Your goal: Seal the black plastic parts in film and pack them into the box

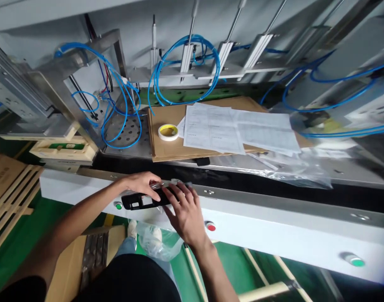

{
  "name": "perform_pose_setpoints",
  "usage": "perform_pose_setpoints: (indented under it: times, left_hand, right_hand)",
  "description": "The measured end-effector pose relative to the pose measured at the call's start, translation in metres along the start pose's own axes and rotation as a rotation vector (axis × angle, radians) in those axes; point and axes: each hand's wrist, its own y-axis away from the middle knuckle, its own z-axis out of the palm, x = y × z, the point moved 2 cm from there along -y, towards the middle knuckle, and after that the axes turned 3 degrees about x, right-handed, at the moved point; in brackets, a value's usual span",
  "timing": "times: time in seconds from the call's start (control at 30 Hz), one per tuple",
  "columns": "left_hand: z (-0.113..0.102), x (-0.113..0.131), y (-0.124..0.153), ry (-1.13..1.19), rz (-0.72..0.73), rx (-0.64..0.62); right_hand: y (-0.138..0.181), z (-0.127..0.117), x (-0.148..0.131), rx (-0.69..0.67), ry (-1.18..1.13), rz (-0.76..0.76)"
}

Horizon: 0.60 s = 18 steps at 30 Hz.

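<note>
A long black plastic panel with rectangular cutouts (pixel 135 203) is held level over the front edge of the machine bench. My left hand (pixel 144 184) is closed on its upper edge near the middle, thumb across the face. Over the right part of the panel lies my right hand (pixel 185 209), its fingers curled across the top edge and its thumb below. Some clear plastic shows by the fingers, but I cannot make out whether it is attached to the panel. The panel's right end is mostly hidden by my right hand.
Behind the hands, cardboard sheets (pixel 167 153) carry printed papers (pixel 211 128) and a tape roll (pixel 168 132). Blue air hoses (pixel 157 79) loop before the cylinders. A red button (pixel 211 226) sits on the white front beam (pixel 273 235). Below is an open carton (pixel 66 268).
</note>
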Motion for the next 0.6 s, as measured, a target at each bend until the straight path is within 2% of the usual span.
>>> perform_pose_setpoints:
  times: [0.07,0.1,0.23,0.27,0.3,0.43,0.6]
  left_hand:
    - [-0.001,-0.002,-0.006,-0.09,0.015,0.03]
    - [0.0,-0.002,-0.005,-0.141,0.031,0.086]
    - [0.013,-0.002,0.014,-0.48,0.249,0.552]
    - [0.02,-0.001,0.02,-0.575,0.309,0.625]
    - [0.028,-0.002,0.025,-0.663,0.357,0.653]
    - [0.051,-0.01,0.03,-0.886,0.435,0.605]
    - [0.052,-0.02,0.021,-1.013,0.519,0.609]
  right_hand:
    - [-0.008,0.011,0.001,-0.051,0.04,-0.009]
    - [-0.009,0.016,0.002,-0.058,0.053,0.003]
    - [-0.005,0.025,0.006,-0.053,0.088,0.047]
    - [-0.004,0.025,0.007,-0.053,0.093,0.055]
    - [-0.004,0.026,0.007,-0.055,0.096,0.059]
    - [-0.004,0.027,0.008,-0.073,0.105,0.062]
    - [-0.001,0.026,0.006,-0.057,0.158,0.095]
